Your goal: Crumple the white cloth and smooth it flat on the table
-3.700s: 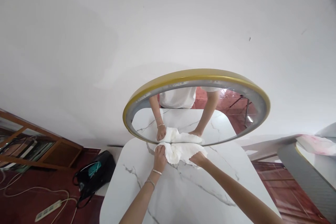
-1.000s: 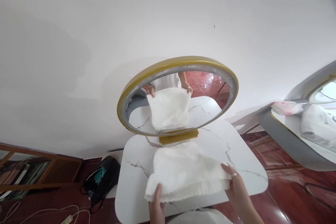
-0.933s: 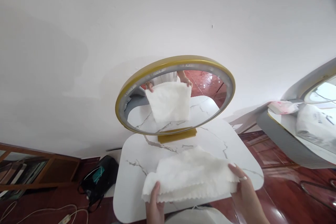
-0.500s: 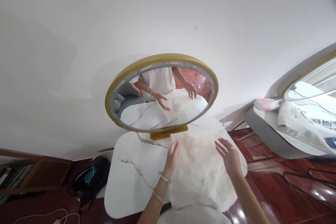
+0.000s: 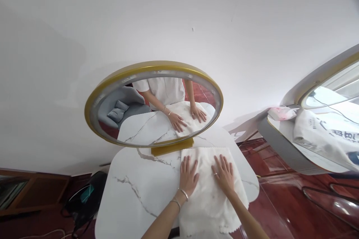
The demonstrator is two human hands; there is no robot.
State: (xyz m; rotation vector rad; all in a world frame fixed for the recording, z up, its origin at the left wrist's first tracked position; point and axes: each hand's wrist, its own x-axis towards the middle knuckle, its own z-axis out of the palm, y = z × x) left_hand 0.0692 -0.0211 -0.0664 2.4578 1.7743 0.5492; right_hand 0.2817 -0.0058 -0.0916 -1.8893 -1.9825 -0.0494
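A white cloth (image 5: 209, 201) lies spread flat on the white marble table (image 5: 134, 194), its near end hanging over the table's front edge. My left hand (image 5: 188, 176) rests flat on the cloth's left part, fingers stretched out and apart. My right hand (image 5: 224, 173), with a ring on it, lies flat on the cloth beside it, fingers spread too. Just beyond the cloth stands a round gold-framed mirror (image 5: 153, 102) on a gold base (image 5: 172, 146); it reflects both hands and the cloth.
A white wall rises behind the mirror. On the red floor at the left sit a black bag (image 5: 84, 201) and a wooden shelf (image 5: 33, 194). At the right stands a second mirror (image 5: 322, 119) with a pink packet (image 5: 282, 112) by it.
The cloth was bunched at the mirror's foot, then lifted and held by its near edge. It has since been laid out flat on the table, and both hands now press on it.
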